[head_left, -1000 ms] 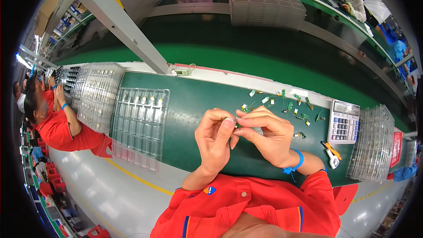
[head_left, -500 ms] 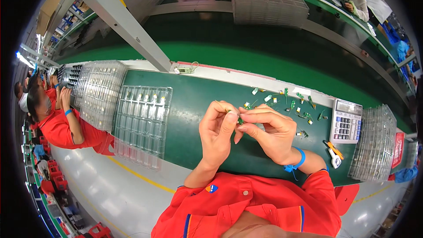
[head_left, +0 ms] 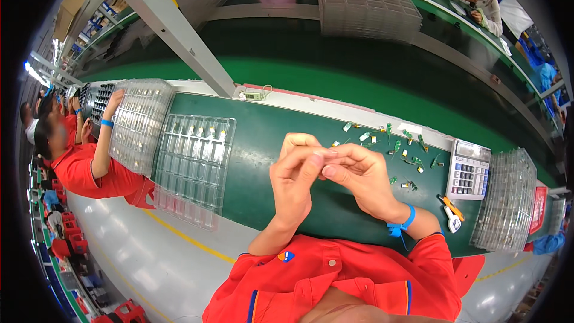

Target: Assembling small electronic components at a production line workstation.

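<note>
Above the green bench, my left hand (head_left: pixel 294 179) and my right hand (head_left: pixel 366 178) meet fingertip to fingertip, both closed in a pinch. Whatever lies between the fingers is hidden now. A blue band (head_left: pixel 402 221) circles my right wrist. Just beyond my right hand, several small green circuit boards (head_left: pixel 397 145) with wires and pale, yellowish parts are scattered on the bench. Left of my hands lies a clear plastic tray (head_left: pixel 197 170) with compartments; its far row holds several small pale pieces (head_left: pixel 201 131).
A calculator (head_left: pixel 469 168), an orange-handled tool (head_left: pixel 454 208) and a white tool (head_left: pixel 454 222) lie at the right. Stacked clear trays stand at the right (head_left: pixel 505 203) and left (head_left: pixel 140 122). A slanted grey post (head_left: pixel 179 33) rises at the bench's far edge. A co-worker in red (head_left: pixel 81 170) sits left.
The green piece that showed between my fingertips is now covered by them. My fingers have drawn closer together. The co-worker at the left has raised an arm to the tray stack.
</note>
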Motion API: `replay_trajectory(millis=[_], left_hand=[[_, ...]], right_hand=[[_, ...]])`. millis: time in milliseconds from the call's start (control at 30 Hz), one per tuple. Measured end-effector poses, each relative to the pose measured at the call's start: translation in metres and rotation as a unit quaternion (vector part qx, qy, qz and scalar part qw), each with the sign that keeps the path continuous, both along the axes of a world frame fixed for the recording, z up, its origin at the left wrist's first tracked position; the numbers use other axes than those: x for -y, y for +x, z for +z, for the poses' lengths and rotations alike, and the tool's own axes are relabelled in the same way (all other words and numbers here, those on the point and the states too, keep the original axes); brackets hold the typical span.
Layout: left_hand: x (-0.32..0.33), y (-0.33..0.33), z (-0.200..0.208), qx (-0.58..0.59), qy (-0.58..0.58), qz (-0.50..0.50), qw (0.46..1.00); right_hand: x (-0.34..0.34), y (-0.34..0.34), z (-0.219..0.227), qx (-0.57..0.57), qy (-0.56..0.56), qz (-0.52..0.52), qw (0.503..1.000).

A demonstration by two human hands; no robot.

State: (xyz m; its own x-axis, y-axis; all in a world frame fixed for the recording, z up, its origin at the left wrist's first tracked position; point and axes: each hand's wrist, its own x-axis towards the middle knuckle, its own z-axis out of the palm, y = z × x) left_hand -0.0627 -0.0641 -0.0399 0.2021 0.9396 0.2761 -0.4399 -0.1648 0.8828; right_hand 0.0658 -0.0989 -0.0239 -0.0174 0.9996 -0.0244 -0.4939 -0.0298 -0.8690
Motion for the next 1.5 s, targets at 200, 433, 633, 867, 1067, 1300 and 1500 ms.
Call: replay_trajectory(millis=[200,433,633,867,1067,1300,1500], left_hand=[[0.004,-0.002,0.003,-0.074,0.008,0.009,0.997],[-0.002,-0.005,0.001,-0.104,0.156,0.014,0.982],[-0.005,-0.008,0.003,-0.135,0.201,0.019,0.970],[-0.004,-0.013,0.007,-0.077,0.041,-0.053,0.995],[-0.011,-0.018,-0.011,0.071,-0.057,-0.128,0.988],[-0.012,-0.021,-0.013,0.197,-0.189,-0.166,0.948],[-0.012,-0.026,-0.014,0.224,-0.237,-0.172,0.930]], right_hand=[[0.000,0.007,-0.006,0.077,0.046,0.033,0.995],[0.007,0.006,-0.002,0.071,0.057,0.011,0.996],[0.007,0.007,0.000,0.052,0.057,0.017,0.997],[-0.003,0.015,0.007,0.118,0.037,0.080,0.989],[-0.005,0.014,0.013,0.099,0.000,0.124,0.987],[-0.005,0.016,0.014,0.096,-0.029,0.140,0.985],[-0.008,0.014,0.012,0.086,-0.032,0.145,0.985]])
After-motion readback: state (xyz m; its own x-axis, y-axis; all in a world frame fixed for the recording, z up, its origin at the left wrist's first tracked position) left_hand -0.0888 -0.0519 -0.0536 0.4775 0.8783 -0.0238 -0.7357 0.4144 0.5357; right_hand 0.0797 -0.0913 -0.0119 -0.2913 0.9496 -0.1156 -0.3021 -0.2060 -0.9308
